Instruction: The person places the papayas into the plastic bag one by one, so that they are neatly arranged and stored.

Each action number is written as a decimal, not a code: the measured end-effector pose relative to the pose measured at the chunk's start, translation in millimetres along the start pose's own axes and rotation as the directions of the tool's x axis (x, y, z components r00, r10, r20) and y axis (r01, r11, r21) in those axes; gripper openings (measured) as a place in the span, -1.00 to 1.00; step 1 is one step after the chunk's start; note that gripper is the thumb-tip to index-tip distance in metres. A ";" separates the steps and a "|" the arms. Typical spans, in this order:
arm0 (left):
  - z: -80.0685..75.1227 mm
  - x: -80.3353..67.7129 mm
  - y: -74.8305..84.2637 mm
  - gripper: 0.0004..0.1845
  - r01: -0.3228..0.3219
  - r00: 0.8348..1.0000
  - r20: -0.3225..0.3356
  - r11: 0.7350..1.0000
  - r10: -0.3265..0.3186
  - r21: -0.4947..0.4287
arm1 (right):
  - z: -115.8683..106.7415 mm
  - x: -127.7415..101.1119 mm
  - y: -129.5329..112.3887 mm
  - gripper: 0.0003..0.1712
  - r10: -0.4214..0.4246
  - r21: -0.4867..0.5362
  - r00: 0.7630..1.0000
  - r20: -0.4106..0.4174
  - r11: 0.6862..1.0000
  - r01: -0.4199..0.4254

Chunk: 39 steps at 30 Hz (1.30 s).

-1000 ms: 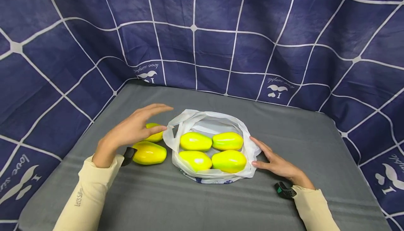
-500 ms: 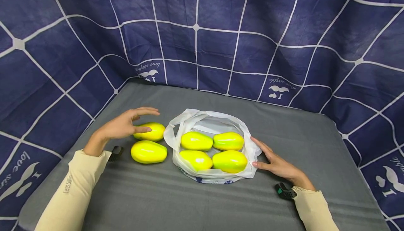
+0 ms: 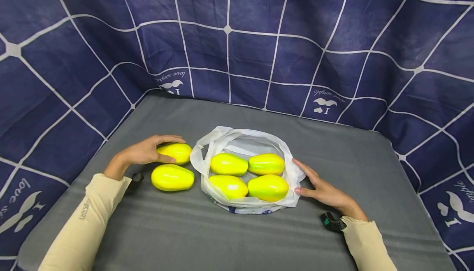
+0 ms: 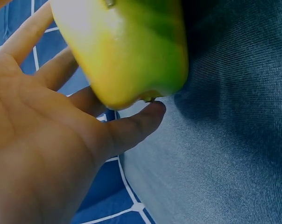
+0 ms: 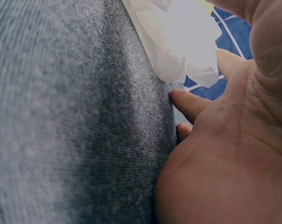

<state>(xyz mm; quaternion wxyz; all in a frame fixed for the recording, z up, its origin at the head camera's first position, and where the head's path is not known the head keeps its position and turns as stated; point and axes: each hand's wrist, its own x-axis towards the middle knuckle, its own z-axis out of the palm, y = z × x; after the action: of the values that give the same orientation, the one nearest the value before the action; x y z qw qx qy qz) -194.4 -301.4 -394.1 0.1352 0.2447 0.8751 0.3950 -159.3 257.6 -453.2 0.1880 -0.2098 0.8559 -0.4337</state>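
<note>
Two yellow-green fruits lie loose on the grey table [image 3: 259, 238], left of a white plastic bag [image 3: 244, 138]. My left hand [image 3: 168, 151] curls over the farther loose fruit [image 3: 180, 153], fingers on top and thumb at its near side. In the left wrist view that fruit [image 4: 131, 46] sits against my palm, with the thumb [image 4: 141, 121] under its end. The nearer loose fruit [image 3: 172, 177] lies untouched. Several more fruits [image 3: 267, 187] sit inside the open bag. My right hand [image 3: 309, 181] lies flat on the table, fingers straight, touching the bag's right edge [image 5: 178, 42].
A dark blue cloth with a white grid [image 3: 237, 36] hangs behind and along both sides of the table. Bare grey tabletop [image 5: 61, 116] stretches in front of the bag and to its right.
My left hand has dropped from above the bag's left rim and moved left onto the farther loose fruit, closing around it. The right hand and the bag have stayed put.
</note>
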 end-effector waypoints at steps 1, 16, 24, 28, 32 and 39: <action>0.2 0.5 0.3 -0.36 0.005 1.000 0.001 1.000 -0.005 0.003 | -0.2 0.1 0.4 0.05 -0.001 -0.002 1.000 -0.001 1.000 0.001; -8.7 4.8 7.5 -0.38 0.052 0.998 -0.028 0.998 -0.051 0.021 | -1.3 -0.5 1.9 0.05 0.031 -0.008 1.000 0.004 0.999 -0.031; -13.2 11.4 22.8 -0.38 0.024 0.997 -0.072 0.998 -0.020 0.058 | -3.0 1.3 1.3 0.06 0.036 -0.015 0.999 0.012 0.999 -0.036; -12.5 15.6 32.1 -0.39 0.029 0.996 -0.081 0.998 -0.024 0.058 | -3.2 1.0 1.6 0.07 0.033 -0.011 0.999 0.013 0.999 -0.033; -12.9 20.5 41.4 -0.39 0.001 0.996 -0.094 0.997 0.006 0.078 | -4.0 0.5 2.3 0.07 0.025 -0.012 1.000 0.011 1.000 -0.025; -15.8 28.9 61.2 -0.39 -0.028 0.994 -0.102 0.995 0.038 0.098 | -4.2 0.9 4.2 0.06 0.016 -0.019 1.000 0.015 1.000 -0.016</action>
<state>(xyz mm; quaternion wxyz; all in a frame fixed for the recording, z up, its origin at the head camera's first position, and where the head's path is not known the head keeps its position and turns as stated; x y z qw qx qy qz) -205.9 -261.0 -338.7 0.0713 0.2445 0.8948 0.3666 -162.9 262.2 -454.4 0.1960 -0.2081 0.8600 -0.4226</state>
